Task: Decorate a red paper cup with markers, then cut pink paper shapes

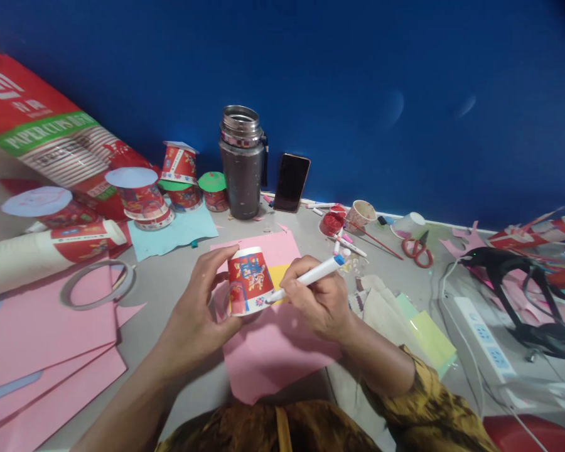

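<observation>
My left hand point(205, 302) is closed around the left side of a red printed paper cup point(252, 279), its thumb under the lower edge and fingers at the top. In my right hand point(317, 295) is a white marker point(317, 271) with a blue end. The marker's tip meets or nearly meets the white band at the cup's lower right; contact is too small to tell. Beneath both hands lies a sheet of pink paper point(277, 364), with a patch of yellow behind the cup.
Left are decorated paper cups point(139, 199), a tape roll point(96, 285) and pink sheets point(47, 351). A steel flask point(242, 169) and phone point(292, 182) stand behind. Scissors point(418, 249), loose markers, a power strip point(487, 342) and a black headset-like frame point(522, 301) lie right.
</observation>
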`<move>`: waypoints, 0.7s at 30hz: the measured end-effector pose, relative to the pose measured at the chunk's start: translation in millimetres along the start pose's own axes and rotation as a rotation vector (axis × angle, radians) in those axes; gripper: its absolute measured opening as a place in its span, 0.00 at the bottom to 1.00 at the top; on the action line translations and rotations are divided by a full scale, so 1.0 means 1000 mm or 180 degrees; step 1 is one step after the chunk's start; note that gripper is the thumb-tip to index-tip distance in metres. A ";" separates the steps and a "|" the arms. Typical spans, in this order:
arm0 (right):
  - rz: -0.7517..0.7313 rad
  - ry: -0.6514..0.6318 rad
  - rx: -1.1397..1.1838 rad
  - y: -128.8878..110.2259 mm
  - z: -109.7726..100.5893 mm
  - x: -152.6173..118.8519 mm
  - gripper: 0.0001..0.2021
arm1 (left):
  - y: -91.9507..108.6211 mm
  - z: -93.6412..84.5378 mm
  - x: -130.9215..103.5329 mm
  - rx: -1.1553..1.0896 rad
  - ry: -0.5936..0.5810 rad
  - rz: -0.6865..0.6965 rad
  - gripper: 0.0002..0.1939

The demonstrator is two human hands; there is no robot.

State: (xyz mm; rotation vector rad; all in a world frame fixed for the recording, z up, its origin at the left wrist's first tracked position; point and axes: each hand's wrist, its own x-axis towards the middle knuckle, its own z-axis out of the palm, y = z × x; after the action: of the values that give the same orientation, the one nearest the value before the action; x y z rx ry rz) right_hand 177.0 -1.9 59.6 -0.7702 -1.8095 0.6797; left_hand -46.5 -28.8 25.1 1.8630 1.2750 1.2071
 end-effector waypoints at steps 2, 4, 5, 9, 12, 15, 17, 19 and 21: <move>0.0083 0.0043 -0.0021 -0.001 -0.001 0.000 0.07 | 0.000 0.000 0.000 0.0017 0.0017 -0.0032 0.42; 0.0105 0.0066 0.0014 -0.001 -0.001 0.000 0.07 | -0.001 -0.001 0.000 0.0039 0.0024 -0.0043 0.42; 0.0102 0.0080 0.0057 -0.002 -0.001 0.000 0.07 | -0.001 -0.001 -0.001 0.0035 0.0028 -0.0045 0.42; 0.0153 0.0204 0.0253 -0.002 0.000 0.000 0.07 | -0.002 0.000 -0.001 -0.0027 0.0079 -0.0119 0.42; 0.0139 0.0272 0.0246 0.000 0.001 -0.002 0.09 | -0.002 0.003 -0.001 -0.0190 0.0214 -0.0231 0.42; 0.0109 0.0288 0.0206 0.002 0.001 -0.002 0.11 | -0.004 0.005 0.000 -0.0419 0.0311 -0.0262 0.42; 0.0098 0.0300 0.0229 0.003 0.000 -0.001 0.12 | -0.006 0.006 0.001 -0.0471 0.0357 -0.0201 0.41; 0.0064 0.0344 0.0214 0.002 -0.002 0.001 0.11 | -0.010 0.007 0.002 -0.0430 0.0391 -0.0129 0.40; 0.0035 0.0381 0.0187 0.000 -0.005 0.001 0.09 | -0.014 0.007 0.004 -0.0360 0.0413 -0.0071 0.40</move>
State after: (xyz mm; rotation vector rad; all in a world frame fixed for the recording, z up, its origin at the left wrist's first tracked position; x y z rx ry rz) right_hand 181.8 -1.0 61.6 -0.7662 -1.6710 0.6769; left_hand -45.6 -19.9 12.1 1.7097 1.2646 1.3783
